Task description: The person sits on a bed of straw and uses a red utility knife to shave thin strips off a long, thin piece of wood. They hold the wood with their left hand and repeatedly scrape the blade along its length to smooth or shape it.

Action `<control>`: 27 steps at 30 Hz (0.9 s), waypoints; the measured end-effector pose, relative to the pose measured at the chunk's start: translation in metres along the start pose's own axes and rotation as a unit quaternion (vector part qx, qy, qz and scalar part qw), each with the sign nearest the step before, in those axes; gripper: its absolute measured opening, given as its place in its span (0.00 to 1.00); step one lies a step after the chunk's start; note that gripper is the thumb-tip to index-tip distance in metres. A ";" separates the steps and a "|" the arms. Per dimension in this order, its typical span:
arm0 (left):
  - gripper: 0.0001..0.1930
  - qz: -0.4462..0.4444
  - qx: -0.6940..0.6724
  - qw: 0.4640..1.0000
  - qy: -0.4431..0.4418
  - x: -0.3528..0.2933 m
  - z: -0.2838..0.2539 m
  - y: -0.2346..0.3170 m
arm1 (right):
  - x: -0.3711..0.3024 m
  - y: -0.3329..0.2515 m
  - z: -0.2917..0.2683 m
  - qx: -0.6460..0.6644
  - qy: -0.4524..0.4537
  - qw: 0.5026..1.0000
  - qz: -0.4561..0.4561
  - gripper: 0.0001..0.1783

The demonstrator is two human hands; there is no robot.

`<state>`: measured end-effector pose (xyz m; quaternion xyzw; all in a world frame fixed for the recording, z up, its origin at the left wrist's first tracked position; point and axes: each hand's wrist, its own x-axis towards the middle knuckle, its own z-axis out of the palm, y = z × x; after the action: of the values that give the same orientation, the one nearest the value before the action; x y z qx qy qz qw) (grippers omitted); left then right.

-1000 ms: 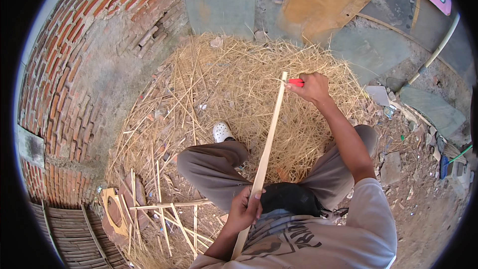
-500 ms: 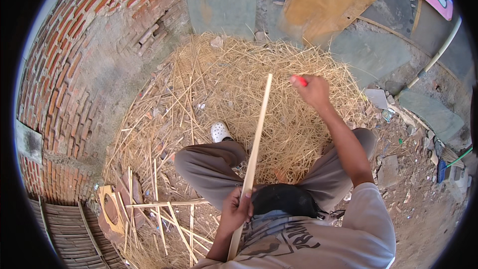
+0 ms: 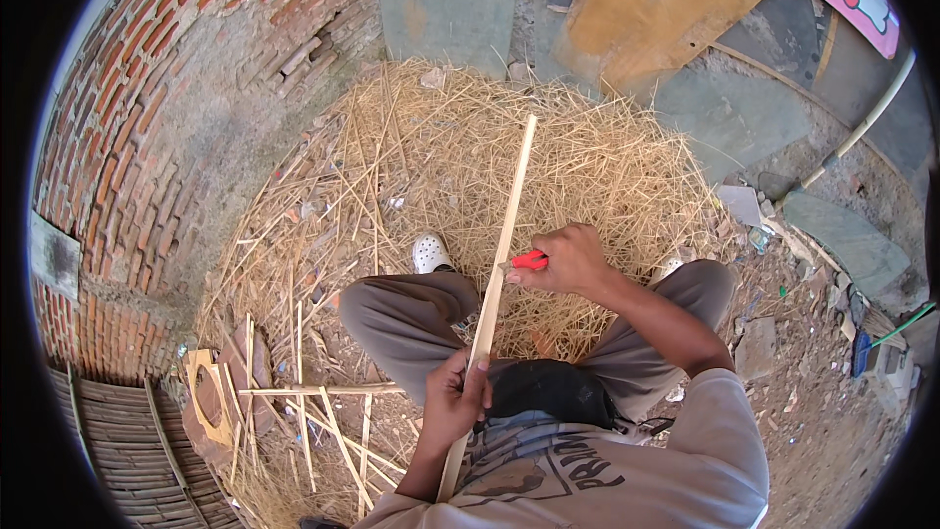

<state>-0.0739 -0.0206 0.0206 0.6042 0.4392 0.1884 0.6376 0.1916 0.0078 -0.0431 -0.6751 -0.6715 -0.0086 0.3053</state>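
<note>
My left hand [image 3: 456, 398] is wrapped round the lower part of a long pale bamboo strip [image 3: 513, 198]. The strip slants up and away from my lap, its near end against my shirt. In my right hand [image 3: 571, 261] is a knife with a red handle [image 3: 532, 260]. Its short blade meets the right edge of the strip about midway along, above my left hand. Most of the knife's handle is hidden in my fingers.
A heap of straw-like shavings [image 3: 587, 157] spreads in front of my crossed legs. Several cut strips [image 3: 343, 441] lie at the lower left beside a wooden piece with a round hole [image 3: 208, 394]. A brick wall [image 3: 127, 157] rises at left; boards [image 3: 666, 10] lean at the back.
My right hand has come down and toward me with the knife, from beyond the strip's far end to its middle. The left hand keeps its grip on the strip.
</note>
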 end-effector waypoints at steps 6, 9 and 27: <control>0.12 0.035 0.099 0.995 0.005 0.000 0.003 0.001 | 0.007 0.021 0.007 -0.058 0.071 0.994 -0.052 0.40; 0.12 0.029 0.095 0.995 -0.007 0.003 0.002 -0.003 | 0.015 0.031 0.017 -0.056 0.032 0.997 0.047 0.40; 0.13 -0.035 -0.110 0.991 -0.067 0.007 0.000 -0.016 | 0.002 0.027 0.008 -0.043 0.023 0.999 -0.004 0.39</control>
<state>-0.0745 -0.0184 0.0033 0.5259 0.3926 0.1723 0.7346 0.2130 0.0158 -0.0593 -0.6844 -0.6662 -0.0541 0.2913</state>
